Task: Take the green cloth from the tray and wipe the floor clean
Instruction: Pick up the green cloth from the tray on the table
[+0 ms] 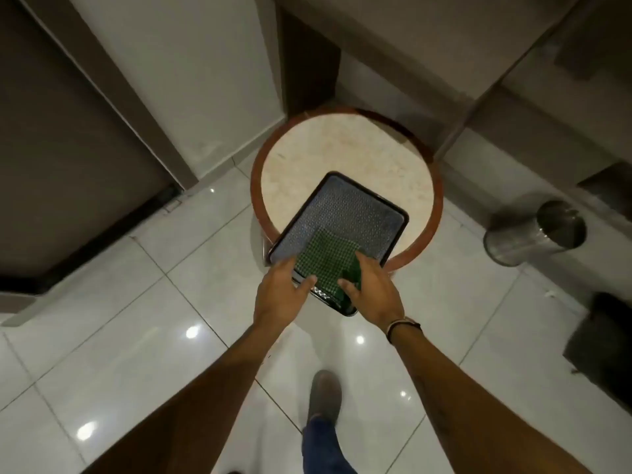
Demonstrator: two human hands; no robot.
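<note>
A green checked cloth point(323, 260) lies folded in the near part of a dark rectangular tray point(345, 213). The tray rests on a round table with a pale stone top and a red-brown rim point(342, 145), and its near end hangs over the table's edge. My right hand point(372, 290) pinches the cloth's near right corner between thumb and fingers. My left hand point(280, 290) has its fingers spread on the tray's near left edge, fingertips touching the cloth's left side. The glossy white tiled floor point(143, 319) spreads below.
A shiny metal bin point(533, 234) stands on the floor to the right of the table. A dark box-like object point(602, 343) sits at the far right. A dark door point(68, 159) and wall panels are on the left. My shoe point(324, 395) stands on the tiles below.
</note>
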